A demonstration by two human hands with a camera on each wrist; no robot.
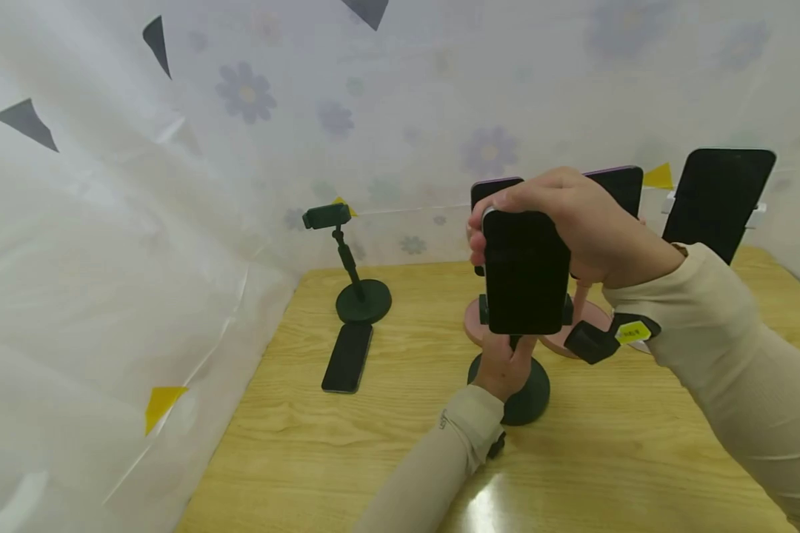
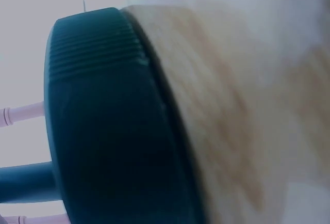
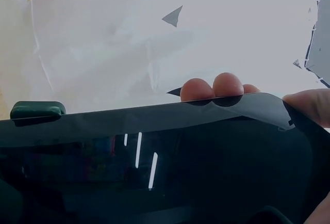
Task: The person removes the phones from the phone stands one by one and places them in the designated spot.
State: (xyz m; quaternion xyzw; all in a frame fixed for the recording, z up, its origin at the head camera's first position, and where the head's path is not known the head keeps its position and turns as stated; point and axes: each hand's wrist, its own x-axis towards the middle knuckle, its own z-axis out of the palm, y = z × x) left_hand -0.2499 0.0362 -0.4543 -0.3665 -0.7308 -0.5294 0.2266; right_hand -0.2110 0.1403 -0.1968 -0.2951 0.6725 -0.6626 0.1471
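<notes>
My right hand (image 1: 583,226) grips the upper end of a dark-screened smartphone (image 1: 528,274), with its fingertips (image 3: 227,87) along the long edge in the right wrist view. The phone stands upright in the clamp (image 3: 38,109) of a dark green phone stand (image 1: 532,396), whose arms show at both sides of its lower part. Just below the phone, my left hand (image 1: 504,368) holds the stand's pole, thumb and fingers on either side of it. In the left wrist view the stand's round base (image 2: 113,131) fills much of the picture.
Behind my hands, pink stands (image 1: 475,322) hold phones, and another phone (image 1: 720,196) sits in a white holder at the right. To the left, a second green stand (image 1: 364,302) has a bare clamp, with a phone (image 1: 348,358) lying flat before it on the wooden table (image 1: 293,459).
</notes>
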